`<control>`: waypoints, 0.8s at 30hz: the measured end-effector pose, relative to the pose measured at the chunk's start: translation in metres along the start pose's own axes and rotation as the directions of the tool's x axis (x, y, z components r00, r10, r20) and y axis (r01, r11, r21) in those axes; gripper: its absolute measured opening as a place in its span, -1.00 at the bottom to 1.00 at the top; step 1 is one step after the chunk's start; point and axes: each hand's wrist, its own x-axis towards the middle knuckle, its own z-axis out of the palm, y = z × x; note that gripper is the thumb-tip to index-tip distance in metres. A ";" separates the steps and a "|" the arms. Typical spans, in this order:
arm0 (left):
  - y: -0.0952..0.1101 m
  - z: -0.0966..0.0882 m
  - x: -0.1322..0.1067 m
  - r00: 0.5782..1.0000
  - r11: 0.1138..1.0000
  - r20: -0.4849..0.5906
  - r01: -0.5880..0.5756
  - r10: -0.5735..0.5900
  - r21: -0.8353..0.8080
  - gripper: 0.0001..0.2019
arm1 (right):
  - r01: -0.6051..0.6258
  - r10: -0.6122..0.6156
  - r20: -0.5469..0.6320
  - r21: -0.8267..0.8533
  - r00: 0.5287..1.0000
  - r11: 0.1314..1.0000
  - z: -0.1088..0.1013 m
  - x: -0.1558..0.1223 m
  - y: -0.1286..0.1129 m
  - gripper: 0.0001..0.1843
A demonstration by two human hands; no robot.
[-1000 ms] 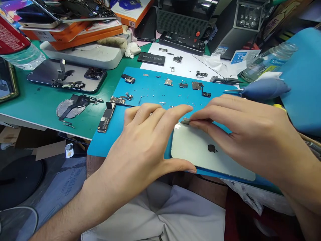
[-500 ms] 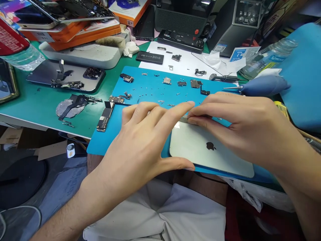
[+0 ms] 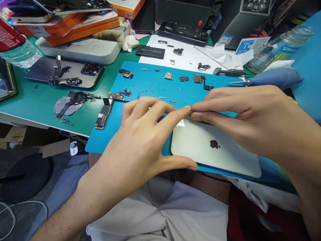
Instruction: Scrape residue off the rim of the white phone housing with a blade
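Note:
A white phone point(image 3: 215, 149) lies back-up on the blue work mat point(image 3: 117, 134), near the mat's front edge. My left hand point(image 3: 140, 140) spans the phone's left end, thumb at its near corner, fingers spread and curved above the far corner. My right hand point(image 3: 250, 117) comes in from the right with fingers pressed together at the phone's far left corner, pinching something small that I cannot make out. The fingertips of both hands meet there. Several small screws and metal brackets point(image 3: 198, 79) lie in rows on the mat beyond the hands.
A logic board point(image 3: 104, 115) lies at the mat's left edge. A dark phone body point(image 3: 65, 73) and flex parts point(image 3: 69, 103) rest on the green table at left. A screwdriver point(image 3: 228, 71), blue air blower point(image 3: 276, 78), battery point(image 3: 150, 52) and bottle point(image 3: 278, 47) stand behind.
My left index fingertip has moved to meet my right fingertips at the phone's far corner. The view has shifted slightly; the phone has stayed in place.

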 end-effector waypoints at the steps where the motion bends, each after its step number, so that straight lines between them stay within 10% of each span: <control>1: 0.000 0.000 0.000 1.000 1.000 0.000 0.001 -0.001 -0.002 -0.03 | 0.006 -0.006 0.005 -0.010 1.000 1.000 0.000 -0.001 -0.001 -0.80; 7: -0.001 0.000 -0.002 1.000 0.999 -0.024 0.016 -0.017 -0.033 -0.20 | 0.037 -0.039 -0.003 -0.243 0.999 0.969 0.001 -0.008 -0.014 -0.68; 17: 0.000 0.000 0.000 1.000 1.000 -0.002 0.000 0.000 -0.022 -0.03 | -0.088 0.087 0.020 0.069 0.996 0.994 0.001 0.005 0.001 -0.75; 24: 0.000 -0.001 0.000 1.000 1.000 -0.002 0.002 -0.002 -0.026 -0.06 | 0.026 -0.024 0.021 -0.092 0.999 0.995 0.000 -0.001 -0.004 -0.73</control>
